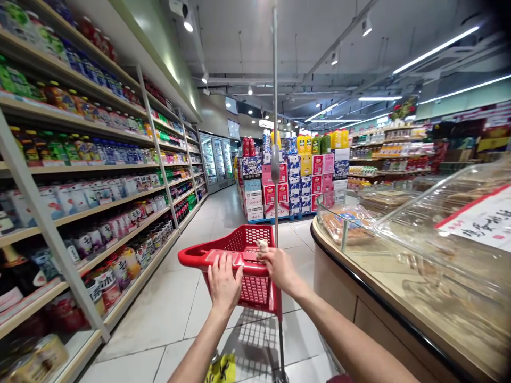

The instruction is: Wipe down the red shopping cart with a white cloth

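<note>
A red shopping cart [229, 260] with a perforated basket stands directly in front of me. My left hand [223, 282] is bent over its near rim, fingertips resting on the flat panel and thumb apart at the right. At the right end of the same rim, my right hand [276, 266] has its fingers closed on a small, crumpled whitish thing [262, 247], whose kind I cannot make out. A tall grey pole [275, 207] rises beside the right hand at the cart's right side. The part of the basket's inside nearest me is hidden by the rim and hands.
Shelves of drinks [88, 114] line the left side. At the right, a curved counter [339, 266] with clear covers holds packaged food. Stacked cartons [279, 186] topped with bottles stand ahead, and glass-door coolers [217, 159] are farther back. Tiled floor [159, 303] runs between.
</note>
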Tool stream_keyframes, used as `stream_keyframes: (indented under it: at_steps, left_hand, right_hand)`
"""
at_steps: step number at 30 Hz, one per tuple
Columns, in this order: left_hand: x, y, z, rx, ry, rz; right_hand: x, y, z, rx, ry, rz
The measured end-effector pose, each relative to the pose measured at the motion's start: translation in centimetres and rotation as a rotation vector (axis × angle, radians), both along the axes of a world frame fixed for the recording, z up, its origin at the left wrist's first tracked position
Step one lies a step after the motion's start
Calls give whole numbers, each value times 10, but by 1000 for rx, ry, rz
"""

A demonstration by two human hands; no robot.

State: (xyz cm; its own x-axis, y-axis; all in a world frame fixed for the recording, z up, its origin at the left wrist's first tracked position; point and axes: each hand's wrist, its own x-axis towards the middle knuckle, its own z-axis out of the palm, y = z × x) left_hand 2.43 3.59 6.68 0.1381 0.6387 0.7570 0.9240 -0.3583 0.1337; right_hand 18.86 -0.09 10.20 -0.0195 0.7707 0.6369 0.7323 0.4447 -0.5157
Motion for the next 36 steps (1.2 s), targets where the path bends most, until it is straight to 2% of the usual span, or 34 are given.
stream_keyframes:
  at_steps: [2, 4, 8, 11, 14, 17, 19, 21, 24, 26, 28, 30, 33, 36]
  left_hand:
    - [-4, -1, 5, -19, 33, -8]
    - [-13, 0, 10, -58, 61, -35]
    - [-29, 2, 13, -125, 64, -67]
    - [-24, 3, 10, -127, 77, -105]
    - [-7, 2, 4, -80, 76, -161]
    - [9, 0, -2, -27, 61, -214]
    - [16, -2, -4, -13, 35, -251]
    - [21, -4, -1, -47, -34, -284]
    - [25, -10, 17, -245, -263, -368]
    - [28, -14, 36, -443, -457, -499]
    - [31, -18, 54, -632, -615, -669]
    - [33, -21, 66, -816, -729, -786]
    - [30, -25, 72, -1045, -876, -890]
    - [28, -30, 77, -1053, -1021, -930]
  right_hand:
    - [-16, -5, 6, 61, -32, 84]
    - [-18, -5, 6, 106, -49, 70]
    - [20, 3, -8, 99, 22, -161]
    - [41, 7, -16, 106, 131, -279]
    - [25, 8, -16, 128, 163, -146]
    - [-6, 11, -4, 181, 219, 45]
    - [-16, 14, 11, 228, 367, 113]
    - [-15, 17, 28, 252, 582, 110]
    - [-4, 22, 50, 128, 917, 132]
    - [0, 24, 56, -5, 1062, 252]
    - [1, 24, 57, -75, 1102, 371]
    - [4, 22, 54, -57, 1035, 385]
    - [17, 13, 48, 21, 718, 243]
    - [28, 0, 42, 76, 447, 65]
